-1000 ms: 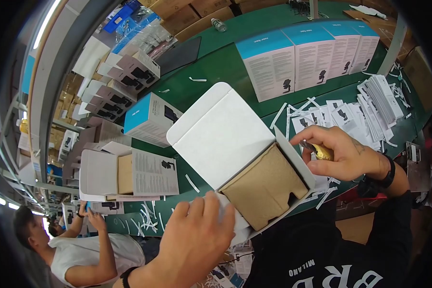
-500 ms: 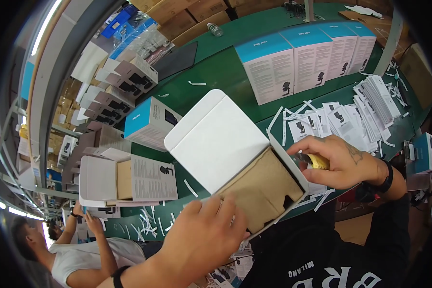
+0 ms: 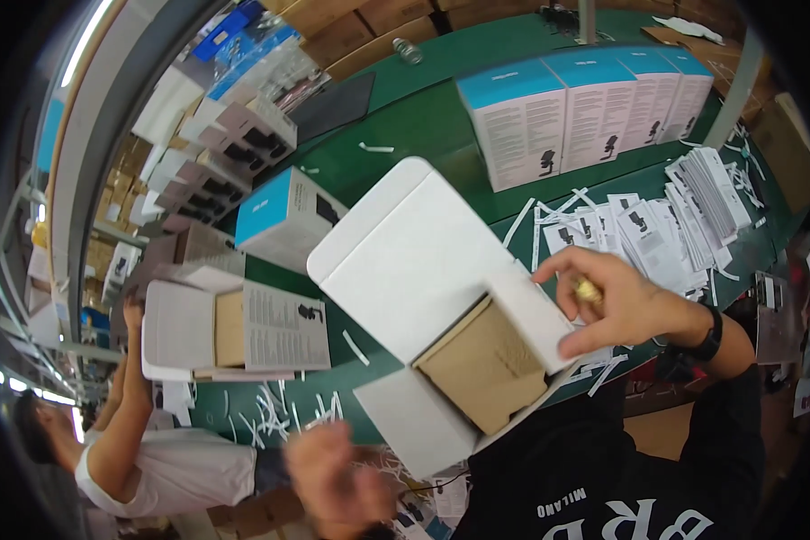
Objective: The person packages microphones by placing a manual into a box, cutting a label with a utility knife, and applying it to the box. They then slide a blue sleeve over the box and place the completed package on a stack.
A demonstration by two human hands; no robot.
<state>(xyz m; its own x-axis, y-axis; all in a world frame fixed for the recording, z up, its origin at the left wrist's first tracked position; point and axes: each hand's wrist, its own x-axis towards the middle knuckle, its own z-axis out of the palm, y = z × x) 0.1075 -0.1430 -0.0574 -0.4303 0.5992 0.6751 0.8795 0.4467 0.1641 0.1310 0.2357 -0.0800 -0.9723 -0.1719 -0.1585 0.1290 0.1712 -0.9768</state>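
A white carton stands open before me, its large lid flap (image 3: 414, 252) leaning back and its left side flap (image 3: 420, 421) spread outward. Inside lies a brown cardboard insert (image 3: 484, 364). My right hand (image 3: 621, 301) is at the carton's right side flap (image 3: 524, 301), thumb and forefinger by its edge. Curled in that hand is a small yellow tool (image 3: 589, 290), mostly hidden by the fingers. Down at the lower left my left hand (image 3: 337, 477) is off the carton, its fingers smeared by motion.
Several blue-topped boxes (image 3: 517, 117) stand in a row at the back right. Printed leaflets (image 3: 643, 229) and paper strips (image 3: 270, 414) lie on the green table (image 3: 369, 180). Another open carton (image 3: 283, 328) stands at left, near a co-worker in a white shirt (image 3: 171, 468).
My left hand has left the carton and moved down to the left. The carton's side flaps now show spread out. The co-worker's arm has reached up towards the boxes at left.
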